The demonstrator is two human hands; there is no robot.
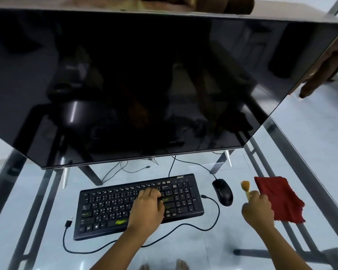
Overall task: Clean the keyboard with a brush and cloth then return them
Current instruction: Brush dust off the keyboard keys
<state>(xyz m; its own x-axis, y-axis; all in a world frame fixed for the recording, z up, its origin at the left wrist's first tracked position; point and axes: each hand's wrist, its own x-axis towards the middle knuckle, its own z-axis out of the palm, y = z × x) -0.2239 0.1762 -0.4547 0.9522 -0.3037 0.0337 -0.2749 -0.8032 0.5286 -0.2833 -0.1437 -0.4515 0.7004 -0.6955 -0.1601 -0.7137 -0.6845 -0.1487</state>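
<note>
left hand rests loose on keyboard, likely steadying it | right hand grips brush, bristles up, apparently ready to sweep | cloth lies on counter, right of mouse

Black keyboard with white key legends and yellow-green smears on its space bar, black mouse, black cable; brush with orange-tan bristles, pale handle; dark red cloth near the right edge of the clear glass table; grey frame; glossy black screen
</note>
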